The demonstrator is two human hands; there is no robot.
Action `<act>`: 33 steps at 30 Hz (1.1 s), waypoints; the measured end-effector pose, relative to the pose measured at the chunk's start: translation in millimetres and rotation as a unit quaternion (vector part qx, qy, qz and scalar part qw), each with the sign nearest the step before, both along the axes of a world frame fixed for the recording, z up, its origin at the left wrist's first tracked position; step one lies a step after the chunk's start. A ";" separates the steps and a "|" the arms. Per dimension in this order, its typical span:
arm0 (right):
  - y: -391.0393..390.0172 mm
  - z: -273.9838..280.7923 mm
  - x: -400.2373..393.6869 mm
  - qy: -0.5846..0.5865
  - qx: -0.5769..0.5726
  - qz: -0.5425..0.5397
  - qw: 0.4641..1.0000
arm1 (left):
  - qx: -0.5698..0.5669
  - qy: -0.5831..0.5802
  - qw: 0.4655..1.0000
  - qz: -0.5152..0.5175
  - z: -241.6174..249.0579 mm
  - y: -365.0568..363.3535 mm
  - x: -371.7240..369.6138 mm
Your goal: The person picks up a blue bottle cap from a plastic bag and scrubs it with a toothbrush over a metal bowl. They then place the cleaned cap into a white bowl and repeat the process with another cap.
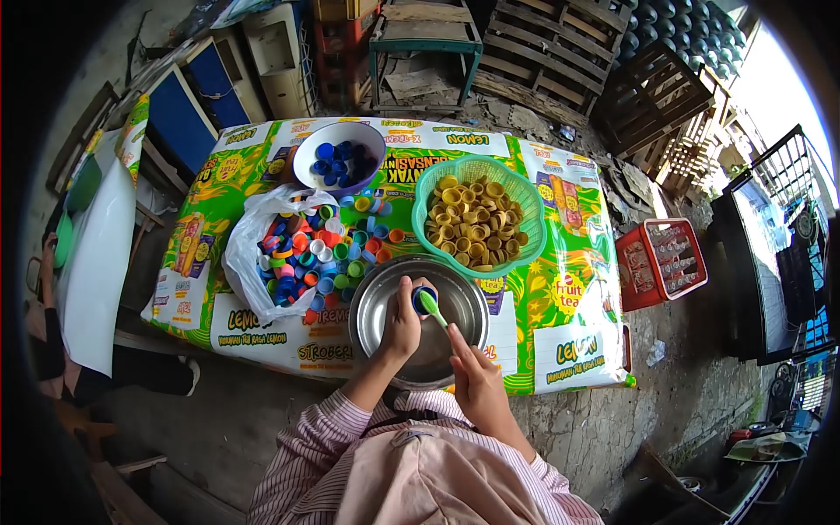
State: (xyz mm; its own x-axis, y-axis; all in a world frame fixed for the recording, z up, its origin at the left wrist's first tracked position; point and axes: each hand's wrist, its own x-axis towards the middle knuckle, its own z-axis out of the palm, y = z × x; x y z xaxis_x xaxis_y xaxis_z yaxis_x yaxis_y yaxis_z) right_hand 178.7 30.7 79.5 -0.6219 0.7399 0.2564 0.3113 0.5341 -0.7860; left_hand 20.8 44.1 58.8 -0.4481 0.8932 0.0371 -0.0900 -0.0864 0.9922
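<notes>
Over a steel bowl [367, 311], my left hand [405, 319] is closed around a dark blue bottle cap [420, 290]. My right hand [475, 376] grips a slim light green tool [430, 306] whose tip touches the cap; its exact kind is hard to make out. Left of the bowl, a white plastic bag [245, 254] lies open with many mixed-colour bottle caps [302, 249] in and beside it. Behind the steel bowl stands a mint green basket [535, 210] full of yellow caps [472, 219]. A white and purple bowl [374, 144] at the back holds blue caps [328, 166].
A printed green plastic cover [573, 350] lies over the table. On the floor to the right is a red crate [639, 262] of bottles. Wooden pallets [551, 52] and a metal-framed stool [426, 39] stand behind. Another person's leg [149, 376] shows at left.
</notes>
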 end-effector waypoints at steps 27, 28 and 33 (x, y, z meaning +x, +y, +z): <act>4.2 7.6 9.9 -0.088 0.056 -0.048 0.993 | -0.059 -0.241 0.965 -0.081 -18.9 -1.1 -7.9; 3.4 2.0 7.4 -0.086 0.065 -0.030 0.994 | -0.065 -0.203 0.974 -0.073 -20.1 -0.3 -7.7; 7.3 -17.9 5.9 -0.116 0.045 -0.049 0.991 | -0.175 -0.020 0.982 0.063 -34.5 -3.4 -7.3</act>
State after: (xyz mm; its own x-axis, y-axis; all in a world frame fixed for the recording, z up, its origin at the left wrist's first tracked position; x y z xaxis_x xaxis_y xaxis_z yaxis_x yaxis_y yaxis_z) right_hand 184.6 37.9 61.5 -0.5981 0.7805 0.1820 0.5326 0.5568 -0.6375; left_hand 13.5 40.7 24.3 -0.5513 0.7852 -0.2821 -0.1403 0.2461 0.9590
